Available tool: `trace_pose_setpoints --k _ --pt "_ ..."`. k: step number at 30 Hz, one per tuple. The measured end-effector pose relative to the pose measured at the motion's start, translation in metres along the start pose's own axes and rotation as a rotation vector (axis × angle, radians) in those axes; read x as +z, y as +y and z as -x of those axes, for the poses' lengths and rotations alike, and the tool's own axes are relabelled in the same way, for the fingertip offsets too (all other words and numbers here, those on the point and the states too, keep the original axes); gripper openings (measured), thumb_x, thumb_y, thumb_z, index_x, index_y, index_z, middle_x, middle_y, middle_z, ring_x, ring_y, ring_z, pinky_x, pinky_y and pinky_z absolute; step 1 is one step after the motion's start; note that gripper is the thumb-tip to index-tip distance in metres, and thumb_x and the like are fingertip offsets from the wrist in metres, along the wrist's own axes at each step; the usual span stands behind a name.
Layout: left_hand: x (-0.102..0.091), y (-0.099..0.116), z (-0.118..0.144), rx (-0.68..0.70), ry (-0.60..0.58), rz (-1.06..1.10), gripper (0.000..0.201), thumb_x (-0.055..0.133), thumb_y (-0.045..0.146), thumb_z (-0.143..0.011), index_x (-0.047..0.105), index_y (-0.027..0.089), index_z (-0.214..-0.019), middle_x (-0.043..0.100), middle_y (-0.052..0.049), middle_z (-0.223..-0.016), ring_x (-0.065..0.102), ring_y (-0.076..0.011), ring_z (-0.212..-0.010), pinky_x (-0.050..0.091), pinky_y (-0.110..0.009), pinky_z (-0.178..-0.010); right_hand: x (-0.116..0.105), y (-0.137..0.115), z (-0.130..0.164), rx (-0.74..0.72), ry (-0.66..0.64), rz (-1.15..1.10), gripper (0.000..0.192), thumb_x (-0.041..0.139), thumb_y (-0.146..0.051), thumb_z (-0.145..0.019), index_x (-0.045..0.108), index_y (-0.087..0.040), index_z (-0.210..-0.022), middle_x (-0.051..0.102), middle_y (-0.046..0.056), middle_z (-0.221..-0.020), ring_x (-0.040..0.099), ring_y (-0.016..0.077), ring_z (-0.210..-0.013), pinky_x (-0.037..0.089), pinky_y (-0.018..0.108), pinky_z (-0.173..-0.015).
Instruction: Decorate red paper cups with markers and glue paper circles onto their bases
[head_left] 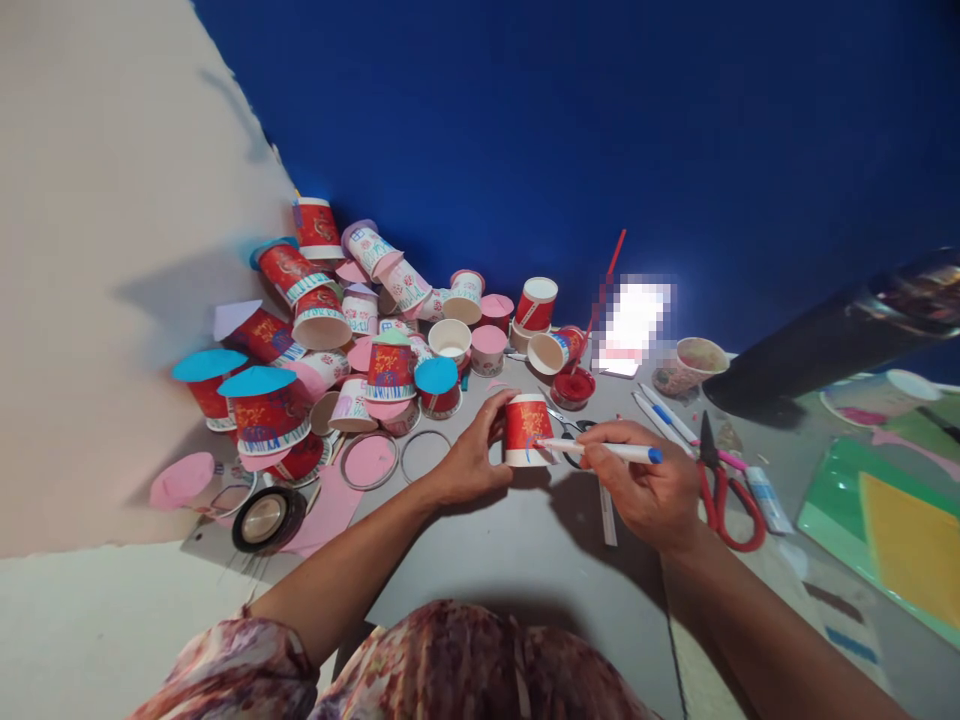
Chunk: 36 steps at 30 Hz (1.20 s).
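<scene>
My left hand (480,452) grips a red paper cup (528,422) from its left side, fingers behind and thumb low. The cup stands upside down, its white rim toward the table. Gold print covers its red wall, and blue lines show near the lower part. In my right hand (646,482) is a white marker (607,449) with a blue end; its tip meets or nearly meets the cup's front wall. Behind the right hand lies a pair of small dark-handled scissors (574,430), partly hidden. A white strip (607,515) rests below the hand.
Decorated paper cups with paper tops, such as a blue-topped one (262,410), pile up on the left. A tape roll (264,518) sits before them. On the right are red-handled scissors (729,500), markers (666,412), a glue tube (768,500) and a dark cylinder (810,345).
</scene>
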<state>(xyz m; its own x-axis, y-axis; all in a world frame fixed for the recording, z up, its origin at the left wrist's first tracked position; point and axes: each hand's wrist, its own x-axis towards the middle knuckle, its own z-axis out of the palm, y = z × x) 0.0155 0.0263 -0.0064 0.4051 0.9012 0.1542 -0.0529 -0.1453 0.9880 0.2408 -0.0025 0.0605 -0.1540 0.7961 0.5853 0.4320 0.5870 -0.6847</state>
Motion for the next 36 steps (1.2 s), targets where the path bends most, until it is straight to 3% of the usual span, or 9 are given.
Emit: trace_pose_setpoints --k 8,20,29,36 --pt "0.0 0.004 0.001 -0.019 -0.002 -0.023 0.1 0.092 0.025 -0.068 0.04 0.025 -0.153 0.042 -0.015 -0.162 0.047 -0.0383 -0.149 0.039 -0.053 -0.125 0.005 0.001 0.0 -0.102 -0.074 -0.021 0.012 0.063 -0.021 -0.095 0.073 -0.02 -0.088 0.074 0.0 -0.067 0.065 0.0132 -0.051 0.047 0.024 -0.049" --pt "0.001 0.002 0.001 -0.016 -0.005 -0.026 0.099 0.092 0.025 -0.068 0.041 0.027 -0.153 0.044 -0.015 -0.16 0.048 -0.0379 -0.148 0.04 -0.054 -0.124 0.003 0.0 -0.002 -0.054 -0.14 -0.03 0.02 0.06 -0.023 -0.096 0.07 -0.02 -0.079 0.069 -0.001 -0.061 0.06 0.0125 -0.049 0.044 0.024 -0.049" --pt "0.0 0.002 0.0 0.004 -0.007 0.023 0.098 0.083 0.012 -0.066 0.04 0.025 -0.153 0.043 -0.016 -0.163 0.048 -0.0382 -0.149 0.039 -0.056 -0.125 -0.007 0.006 0.0 0.06 0.052 0.04 0.019 0.064 -0.03 -0.096 0.073 -0.022 -0.082 0.072 -0.001 -0.063 0.062 0.0131 -0.047 0.044 0.025 -0.045" --pt "-0.001 0.001 -0.001 -0.006 -0.006 0.07 0.1 0.076 0.002 -0.062 0.041 0.026 -0.152 0.043 -0.014 -0.164 0.047 -0.0369 -0.15 0.041 -0.053 -0.124 -0.006 0.005 -0.002 0.011 0.017 0.026 0.018 0.063 -0.027 -0.097 0.073 -0.022 -0.083 0.073 -0.002 -0.066 0.061 0.0121 -0.048 0.044 0.024 -0.047"
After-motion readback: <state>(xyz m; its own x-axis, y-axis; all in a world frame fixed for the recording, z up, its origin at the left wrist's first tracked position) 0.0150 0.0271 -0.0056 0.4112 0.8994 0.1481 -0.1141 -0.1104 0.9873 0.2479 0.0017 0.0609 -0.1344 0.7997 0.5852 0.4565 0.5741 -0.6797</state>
